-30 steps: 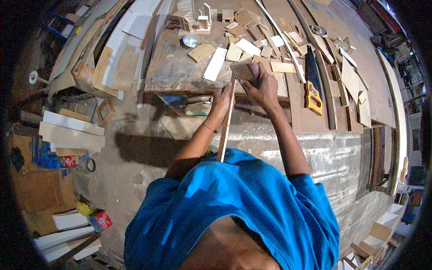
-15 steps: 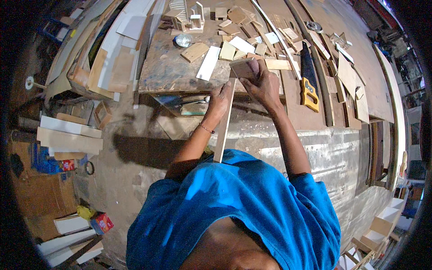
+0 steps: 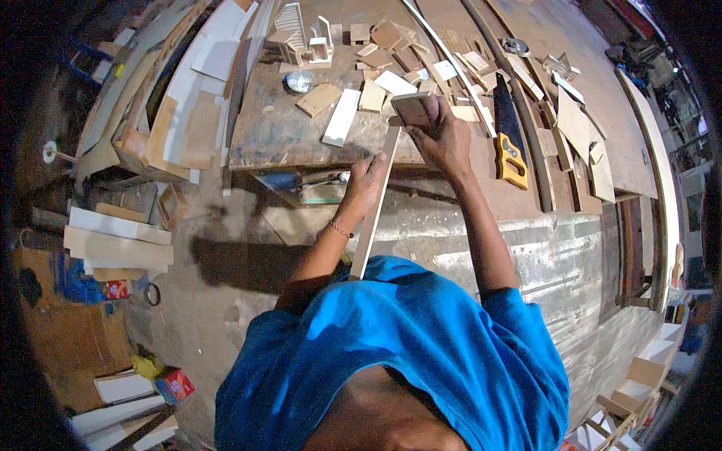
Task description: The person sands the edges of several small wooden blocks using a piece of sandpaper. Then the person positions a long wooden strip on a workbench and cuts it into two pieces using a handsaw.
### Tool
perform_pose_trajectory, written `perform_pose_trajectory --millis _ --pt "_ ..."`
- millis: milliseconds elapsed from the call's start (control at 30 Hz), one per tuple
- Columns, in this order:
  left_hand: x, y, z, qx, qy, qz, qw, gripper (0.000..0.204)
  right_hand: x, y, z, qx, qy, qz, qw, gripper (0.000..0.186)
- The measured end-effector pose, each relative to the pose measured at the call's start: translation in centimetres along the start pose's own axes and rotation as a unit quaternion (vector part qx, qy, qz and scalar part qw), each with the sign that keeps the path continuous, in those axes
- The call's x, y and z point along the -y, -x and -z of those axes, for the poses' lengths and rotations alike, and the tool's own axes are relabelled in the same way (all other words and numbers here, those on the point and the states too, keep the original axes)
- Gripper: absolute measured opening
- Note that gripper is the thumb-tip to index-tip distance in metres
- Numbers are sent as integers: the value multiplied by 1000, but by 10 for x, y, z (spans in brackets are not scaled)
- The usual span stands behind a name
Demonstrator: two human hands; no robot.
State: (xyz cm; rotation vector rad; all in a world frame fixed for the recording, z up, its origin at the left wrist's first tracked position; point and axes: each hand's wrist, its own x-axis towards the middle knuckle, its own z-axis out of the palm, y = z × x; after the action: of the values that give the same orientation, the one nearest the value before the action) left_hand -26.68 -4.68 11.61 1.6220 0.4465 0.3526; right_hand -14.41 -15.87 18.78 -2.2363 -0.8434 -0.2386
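A long, narrow wooden strip (image 3: 376,211) slants away from my blue shirt toward the workbench (image 3: 263,143). My left hand (image 3: 364,184), with a beaded bracelet at its wrist, is closed around the strip near its middle. At the strip's far end, my right hand (image 3: 445,140) grips a small flat rectangular block (image 3: 412,110), brownish on its face with a paler edge. The block is right by the strip's tip; whether they touch I cannot tell. Beyond the left hand, a white board piece (image 3: 342,117) lies on the bench.
Wood offcuts (image 3: 320,99) and a small wooden model (image 3: 304,43) cover the far bench. A yellow-handled handsaw (image 3: 511,154) lies to the right, beside long boards (image 3: 519,98). White and brown panels (image 3: 120,235) are stacked at left. A clear round object (image 3: 299,80) sits among the offcuts.
The strip's near end has shifted a little left and its far end slightly right. The block is tilted a bit differently in my right hand. Both hands keep their grip.
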Motion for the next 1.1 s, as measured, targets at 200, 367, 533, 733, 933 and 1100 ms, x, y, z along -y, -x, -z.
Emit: perform_pose_trajectory --millis 200,367,533,733,933,1100 --pt "-2 3 -6 -22 -26 -66 997 42 -10 -16 8 -78 0 0 997 46" --pt "22 -21 -1 -44 11 -77 996 38 3 5 -4 -25 -95 53 994 46" --pt "12 -35 11 -46 216 67 973 32 19 63 -15 109 -104 49 987 46" --pt "10 -23 -2 -32 174 46 983 28 9 57 -11 70 -39 26 996 47" --pt "13 -21 -10 -63 127 40 989 35 12 48 -5 50 -34 37 997 44" --pt "30 -38 12 -78 187 56 978 42 31 80 -11 108 -74 74 989 44"
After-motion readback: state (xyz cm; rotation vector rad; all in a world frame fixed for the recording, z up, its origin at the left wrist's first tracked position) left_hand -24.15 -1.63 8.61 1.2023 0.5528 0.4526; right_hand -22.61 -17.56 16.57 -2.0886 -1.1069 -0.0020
